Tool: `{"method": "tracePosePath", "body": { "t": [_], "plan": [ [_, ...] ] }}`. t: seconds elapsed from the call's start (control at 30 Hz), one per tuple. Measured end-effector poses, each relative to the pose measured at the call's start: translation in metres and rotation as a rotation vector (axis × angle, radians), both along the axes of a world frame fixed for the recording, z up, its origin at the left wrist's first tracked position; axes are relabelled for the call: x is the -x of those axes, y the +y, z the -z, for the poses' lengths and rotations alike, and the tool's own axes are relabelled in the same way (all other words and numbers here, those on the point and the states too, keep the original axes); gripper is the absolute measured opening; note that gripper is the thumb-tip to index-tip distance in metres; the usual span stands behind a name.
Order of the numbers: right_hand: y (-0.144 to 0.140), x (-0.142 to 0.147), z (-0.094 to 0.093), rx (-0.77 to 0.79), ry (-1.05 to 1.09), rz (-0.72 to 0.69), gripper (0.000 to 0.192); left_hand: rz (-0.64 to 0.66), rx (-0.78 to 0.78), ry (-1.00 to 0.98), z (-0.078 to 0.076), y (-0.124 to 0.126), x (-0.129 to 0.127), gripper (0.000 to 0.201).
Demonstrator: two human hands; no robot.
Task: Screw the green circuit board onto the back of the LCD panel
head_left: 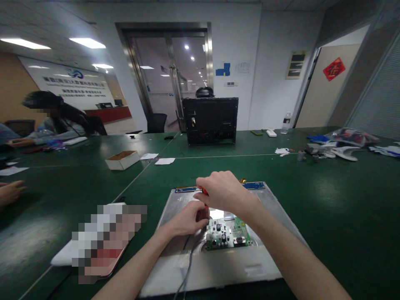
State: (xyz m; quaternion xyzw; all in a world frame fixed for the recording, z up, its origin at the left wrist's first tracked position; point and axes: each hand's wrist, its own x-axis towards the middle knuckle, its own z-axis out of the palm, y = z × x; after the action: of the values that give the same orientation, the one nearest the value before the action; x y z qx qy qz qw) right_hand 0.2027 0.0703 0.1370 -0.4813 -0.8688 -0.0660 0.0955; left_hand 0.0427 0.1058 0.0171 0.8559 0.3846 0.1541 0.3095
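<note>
A flat metal display panel (pixel 231 264) lies on the green table before me, with a green circuit board (pixel 226 234) on its back. From above, my right hand (pixel 223 189) is closed around the red and black handle of a screwdriver (pixel 205 191). My left hand (pixel 190 218) pinches lower on the same tool, beside the board's upper left corner. The screwdriver's tip is hidden behind my fingers. A narrow blue circuit strip (pixel 254 186) runs along the panel's far edge. Grey cables (pixel 189 266) trail from the board's left side toward me.
A black monitor housing (pixel 211 121) stands upright farther back. To the left are a white open box (pixel 123 160), paper slips (pixel 165 161) and a blurred-out phone-like item (pixel 106 246). Another person (pixel 59 116) sits far left; someone's hand (pixel 11 193) rests nearer. Loose parts (pixel 325 150) lie right.
</note>
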Motion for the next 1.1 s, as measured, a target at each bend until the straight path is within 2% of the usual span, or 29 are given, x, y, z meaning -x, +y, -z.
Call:
{"method": "tracePosePath", "body": {
  "t": [0.17, 0.37, 0.47, 0.6, 0.73, 0.97, 1.1],
  "plan": [
    [-0.0017, -0.0013, 0.0014, -0.014, 0.015, 0.018, 0.019, 0.022, -0.111, 0.034, 0.001, -0.0019, 0.0001, 0.001],
    [-0.002, -0.0028, 0.0029, -0.032, 0.037, -0.051, 0.02, 0.059, -0.21, 0.105, -0.0012, -0.0034, -0.0021, 0.007],
    [0.0003, -0.0007, 0.0034, -0.018, 0.033, -0.026, 0.028, 0.069, -0.222, 0.12, -0.0024, -0.0032, -0.0029, 0.006],
    [-0.0005, 0.0002, 0.0029, -0.015, 0.02, -0.001, 0.018, 0.072, -0.226, 0.103, -0.0029, -0.0024, -0.0035, 0.004],
    [-0.0032, -0.0008, 0.003, -0.027, 0.028, -0.04, 0.023, 0.08, -0.218, 0.097, 0.0002, -0.0009, -0.0034, 0.015],
    [0.0024, 0.0018, 0.0069, -0.05, 0.027, 0.003, 0.02, 0.036, -0.235, 0.119, 0.0008, -0.0007, -0.0041, 0.011],
    [0.0002, 0.0032, 0.0056, -0.051, 0.018, 0.007, 0.015, 0.042, -0.221, 0.135, 0.0005, -0.0009, -0.0039, 0.016]
  ]
}}
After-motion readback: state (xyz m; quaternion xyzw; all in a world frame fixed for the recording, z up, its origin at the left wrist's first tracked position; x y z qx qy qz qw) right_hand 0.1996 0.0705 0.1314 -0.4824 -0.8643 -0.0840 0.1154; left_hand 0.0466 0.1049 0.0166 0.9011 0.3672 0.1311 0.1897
